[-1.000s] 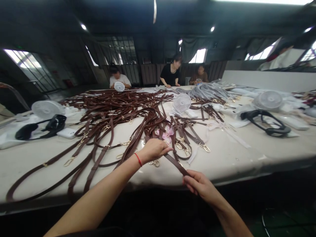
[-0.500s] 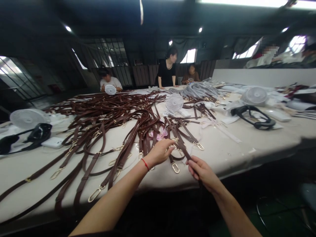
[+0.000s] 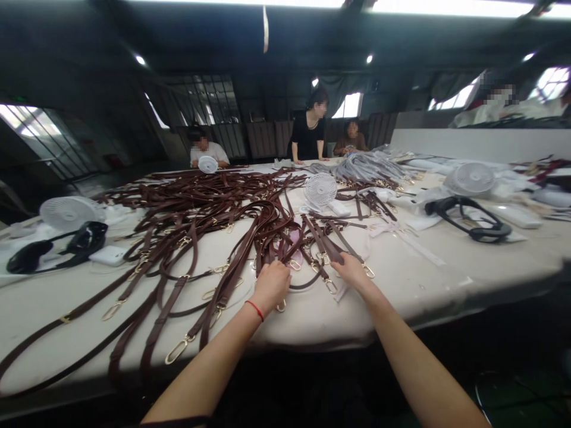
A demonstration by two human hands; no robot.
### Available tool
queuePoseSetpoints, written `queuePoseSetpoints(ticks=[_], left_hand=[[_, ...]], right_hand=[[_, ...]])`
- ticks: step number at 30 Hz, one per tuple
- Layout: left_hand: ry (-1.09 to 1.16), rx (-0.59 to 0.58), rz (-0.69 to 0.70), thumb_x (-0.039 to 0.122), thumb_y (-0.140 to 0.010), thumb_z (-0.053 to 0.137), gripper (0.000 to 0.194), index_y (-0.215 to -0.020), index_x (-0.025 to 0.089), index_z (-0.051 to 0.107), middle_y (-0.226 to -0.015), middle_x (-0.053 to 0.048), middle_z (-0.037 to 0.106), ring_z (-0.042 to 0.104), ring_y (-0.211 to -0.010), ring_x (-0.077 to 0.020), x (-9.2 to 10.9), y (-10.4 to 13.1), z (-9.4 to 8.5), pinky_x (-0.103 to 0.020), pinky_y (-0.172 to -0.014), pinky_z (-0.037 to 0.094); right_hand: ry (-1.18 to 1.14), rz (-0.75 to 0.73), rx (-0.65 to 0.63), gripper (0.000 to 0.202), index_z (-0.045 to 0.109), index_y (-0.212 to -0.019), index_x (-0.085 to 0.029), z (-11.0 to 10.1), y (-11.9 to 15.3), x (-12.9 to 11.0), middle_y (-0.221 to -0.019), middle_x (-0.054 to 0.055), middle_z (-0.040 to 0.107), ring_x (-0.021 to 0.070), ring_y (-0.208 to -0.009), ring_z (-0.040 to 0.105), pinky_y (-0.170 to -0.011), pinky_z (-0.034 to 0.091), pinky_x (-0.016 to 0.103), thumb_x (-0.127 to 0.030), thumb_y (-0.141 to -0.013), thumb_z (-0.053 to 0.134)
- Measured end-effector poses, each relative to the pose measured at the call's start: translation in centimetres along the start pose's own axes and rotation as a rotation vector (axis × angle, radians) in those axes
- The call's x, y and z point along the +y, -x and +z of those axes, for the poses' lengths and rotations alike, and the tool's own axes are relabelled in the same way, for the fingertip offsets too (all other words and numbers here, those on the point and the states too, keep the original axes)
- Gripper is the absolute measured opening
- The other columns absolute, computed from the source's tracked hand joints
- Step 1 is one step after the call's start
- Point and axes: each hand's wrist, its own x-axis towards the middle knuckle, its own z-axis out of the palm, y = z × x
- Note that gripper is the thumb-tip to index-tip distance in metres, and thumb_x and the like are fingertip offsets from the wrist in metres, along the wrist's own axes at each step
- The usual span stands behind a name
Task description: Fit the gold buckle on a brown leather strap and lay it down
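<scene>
While you've got that bundle of dark brown straps [image 3: 272,246] right under your fingers near the table's front edge, both hands are down on it. Your left hand [image 3: 270,285], the one with the red string [image 3: 256,309] on the wrist, is curled over the near ends of the straps, and it looks like a grip, though I can't tell exactly how many straps are in it. A gold clasp [image 3: 281,306] pokes out just below that hand. Your right hand [image 3: 352,270] sits a little off to the side, fingers flat and pressing on a strap end, with another gold clasp [image 3: 331,287] between your two hands and one more [image 3: 368,271] just past your right fingertips.

Beyond your left hand something pink [image 3: 292,238] peeks out among the straps. Further out from both hands the big tangle of straps [image 3: 200,196] spreads across the white table [image 3: 401,285]. A small white fan [image 3: 320,189] stands well beyond your right hand, another fan [image 3: 71,212] way out past your left, next to a black headset [image 3: 57,249]. Across the table, three people [image 3: 308,128] are at the far edge.
</scene>
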Motion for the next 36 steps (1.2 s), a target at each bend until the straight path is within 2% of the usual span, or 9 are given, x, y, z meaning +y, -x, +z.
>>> queuePoseSetpoints(ticks=[8, 13, 17, 20, 24, 27, 29, 32, 36], left_hand=[[-0.075, 0.124, -0.217, 0.022, -0.094, 0.037, 0.032, -0.101, 0.015, 0.067, -0.133, -0.009, 0.055, 0.035, -0.131, -0.0314, -4.8, 0.4, 1.3, -0.046, -0.105, 0.032], [-0.162, 0.191, -0.304, 0.031, -0.096, 0.037, 0.035, -0.101, 0.013, 0.067, -0.138, -0.012, 0.048, 0.034, -0.132, -0.0309, -7.3, 0.4, 1.3, -0.044, -0.105, 0.033], [-0.178, 0.215, -0.393, 0.029, -0.095, 0.038, 0.033, -0.096, 0.013, 0.066, -0.13, -0.016, 0.05, 0.041, -0.124, -0.0307, -8.9, 0.0, 0.6, -0.045, -0.097, 0.039], [-0.094, 0.278, -0.37, 0.029, -0.094, 0.04, 0.029, -0.095, 0.012, 0.064, -0.132, -0.017, 0.048, 0.039, -0.126, -0.0318, -7.0, -0.5, -0.2, -0.047, -0.101, 0.037], [0.385, 0.318, -0.061, 0.029, -0.095, 0.042, 0.027, -0.11, 0.016, 0.06, -0.129, -0.011, 0.054, 0.046, -0.123, -0.0219, -0.9, -0.6, -1.3, -0.037, -0.106, 0.036], [0.65, 0.313, 0.119, 0.028, -0.089, 0.056, 0.05, -0.137, 0.018, 0.045, -0.142, -0.011, 0.045, 0.039, -0.132, -0.0204, 2.9, -0.4, -1.9, -0.036, -0.114, 0.027], [0.752, 0.233, 0.208, 0.027, -0.087, 0.059, 0.041, -0.127, 0.02, 0.056, -0.143, -0.009, 0.046, 0.035, -0.136, -0.0222, 3.8, -0.3, -2.3, -0.038, -0.117, 0.022], [1.065, -0.018, 0.168, 0.033, -0.09, 0.055, 0.023, -0.09, 0.013, 0.066, -0.112, -0.012, 0.065, 0.057, -0.111, -0.0223, 3.3, 0.1, -3.0, -0.036, -0.103, 0.039], [1.487, -0.278, -0.023, 0.041, -0.087, 0.059, 0.033, -0.086, 0.009, 0.059, -0.079, -0.008, 0.063, 0.062, -0.073, -0.0145, 1.1, 1.2, -3.6, -0.027, -0.074, 0.049]], right_hand=[[0.012, -0.044, -0.086, 0.025, 0.061, -0.089, -0.013, 2.4, 2.2, -1.9, -0.087, 0.012, 0.065, 0.0231, -0.081, 0.059, -0.069, 0.038, 0.028, -0.028, -0.071, 0.069], [-0.173, -0.011, -0.119, 0.024, 0.059, -0.081, -0.013, -3.2, 2.5, -0.1, -0.066, 0.004, 0.058, 0.0134, -0.057, 0.05, -0.054, 0.034, 0.025, -0.037, -0.081, 0.056], [-0.666, 0.057, -0.06, 0.037, 0.051, -0.075, -0.014, -7.9, 3.5, 1.4, -0.056, -0.002, 0.045, 0.0062, -0.044, 0.033, -0.043, 0.021, 0.022, -0.048, -0.076, 0.064], [-0.904, 0.005, -0.113, 0.037, 0.051, -0.08, -0.014, -8.8, 4.6, 1.0, -0.065, -0.001, 0.052, 0.002, -0.042, 0.027, -0.041, 0.016, 0.021, -0.044, -0.074, 0.071], [-0.991, -0.112, -0.24, 0.037, 0.053, -0.099, -0.016, -6.7, 6.6, -1.9, -0.063, -0.003, 0.051, 0.0024, -0.042, 0.028, -0.041, 0.014, 0.02, -0.04, -0.077, 0.072], [-0.924, -0.208, -0.471, 0.033, 0.058, -0.104, -0.015, -5.3, 8.7, -4.6, -0.061, -0.002, 0.051, 0.0043, -0.043, 0.032, -0.041, 0.015, 0.021, -0.038, -0.082, 0.068], [-0.924, -0.233, -0.563, 0.032, 0.06, -0.102, -0.015, -5.3, 9.6, -5.9, -0.06, -0.001, 0.049, 0.0053, -0.044, 0.031, -0.041, 0.014, 0.021, -0.039, -0.082, 0.067], [-1.069, -0.207, -0.376, 0.032, 0.061, -0.098, -0.017, -6.6, 9.0, -6.8, -0.058, -0.002, 0.043, 0.0053, -0.044, 0.023, -0.042, 0.011, 0.023, -0.041, -0.078, 0.067], [-1.208, -0.199, -0.171, 0.026, 0.063, -0.095, -0.018, -8.9, 5.1, -7.3, -0.059, -0.003, 0.035, 0.0052, -0.046, 0.008, -0.042, 0.008, 0.024, -0.038, -0.078, 0.063]])
